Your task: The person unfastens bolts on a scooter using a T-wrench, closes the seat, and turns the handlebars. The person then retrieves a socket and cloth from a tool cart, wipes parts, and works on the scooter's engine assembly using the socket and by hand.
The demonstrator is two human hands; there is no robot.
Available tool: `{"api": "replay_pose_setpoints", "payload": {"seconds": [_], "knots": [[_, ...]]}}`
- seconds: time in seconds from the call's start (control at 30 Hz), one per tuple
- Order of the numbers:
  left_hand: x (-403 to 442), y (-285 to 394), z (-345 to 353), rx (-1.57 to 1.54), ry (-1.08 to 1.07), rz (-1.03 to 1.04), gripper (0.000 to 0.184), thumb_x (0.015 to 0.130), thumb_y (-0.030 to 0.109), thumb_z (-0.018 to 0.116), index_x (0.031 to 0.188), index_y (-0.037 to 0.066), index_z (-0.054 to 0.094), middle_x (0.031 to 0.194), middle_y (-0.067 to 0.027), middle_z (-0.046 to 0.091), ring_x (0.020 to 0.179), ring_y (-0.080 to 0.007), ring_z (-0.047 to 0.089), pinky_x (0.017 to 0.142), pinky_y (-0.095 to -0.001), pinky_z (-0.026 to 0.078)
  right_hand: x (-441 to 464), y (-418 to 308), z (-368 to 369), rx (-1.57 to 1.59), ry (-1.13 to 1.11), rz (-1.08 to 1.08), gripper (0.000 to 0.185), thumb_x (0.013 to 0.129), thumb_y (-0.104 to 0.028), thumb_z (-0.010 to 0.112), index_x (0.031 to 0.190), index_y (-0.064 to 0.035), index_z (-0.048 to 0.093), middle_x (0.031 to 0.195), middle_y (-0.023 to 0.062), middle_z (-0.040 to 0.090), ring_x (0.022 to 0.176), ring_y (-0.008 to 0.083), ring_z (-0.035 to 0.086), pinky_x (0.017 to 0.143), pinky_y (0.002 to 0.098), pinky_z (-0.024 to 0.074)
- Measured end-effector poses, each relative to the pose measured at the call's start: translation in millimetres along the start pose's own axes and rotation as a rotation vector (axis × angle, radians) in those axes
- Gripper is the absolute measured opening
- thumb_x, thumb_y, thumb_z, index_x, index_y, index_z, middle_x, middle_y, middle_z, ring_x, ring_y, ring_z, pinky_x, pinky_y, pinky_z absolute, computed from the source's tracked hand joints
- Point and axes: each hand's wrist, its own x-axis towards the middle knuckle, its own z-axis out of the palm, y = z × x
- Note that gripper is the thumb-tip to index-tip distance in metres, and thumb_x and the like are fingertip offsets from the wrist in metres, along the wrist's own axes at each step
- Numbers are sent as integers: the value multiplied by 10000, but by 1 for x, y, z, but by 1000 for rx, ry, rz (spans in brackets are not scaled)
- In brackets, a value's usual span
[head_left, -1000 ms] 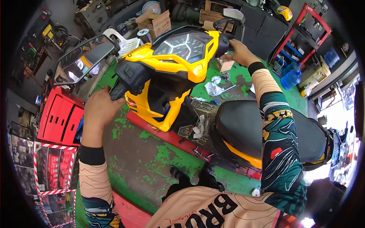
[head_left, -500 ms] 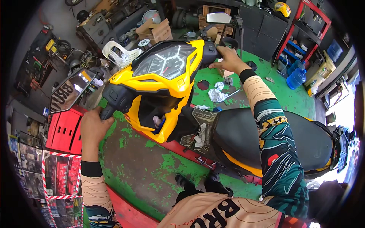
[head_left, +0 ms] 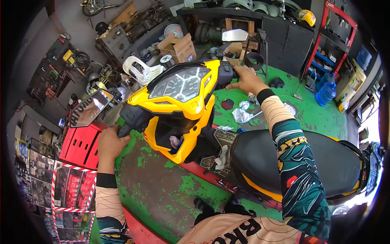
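Observation:
A yellow and black scooter (head_left: 194,106) stands in front of me, turned with its front to the left. My left hand (head_left: 110,143) is wrapped round the left handlebar grip (head_left: 125,130), thumb on the near side. On the far side, my right hand (head_left: 248,80) is closed over the right handlebar grip (head_left: 233,74). Between them sits the instrument cluster (head_left: 179,84) under its clear cover. Pinkish cloth-like stuff (head_left: 175,142) lies in the open front pocket. A crumpled wrapper (head_left: 222,157) rests on the footboard, ahead of the black seat (head_left: 294,162).
The left mirror (head_left: 92,109) juts out near a red cabinet (head_left: 81,143). A white plastic chair (head_left: 142,71) and a cardboard box (head_left: 178,48) stand behind the scooter. Plastic litter (head_left: 242,116) lies on the green floor. Blue water bottles (head_left: 326,92) stand by a red rack (head_left: 330,38).
My view has shifted, so the scooter and room appear a little farther right and lower. Both hands stay on the handlebar grips.

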Motion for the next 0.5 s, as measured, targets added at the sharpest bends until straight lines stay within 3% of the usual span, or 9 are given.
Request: {"api": "replay_pose_setpoints", "payload": {"seconds": [0.37,0.5], "knots": [[0,-2,1,-17,-30,0,405,662,336,710,893,4,696,764,-242,657,763,-408,656,707,-484,517,5,11,8,3,-26,-27,868,611,-617,817,1195,-19,584,1180,179,604,1176,351,512,1007,432,346],[1,-5,5,-32,-13,-2,404,662,328,712,891,-5,693,768,-253,652,770,-413,652,708,-483,514,6,10,6,-21,37,-51,878,597,-617,824,1194,-16,592,1145,189,634,1135,363,557,974,438,395]]}}
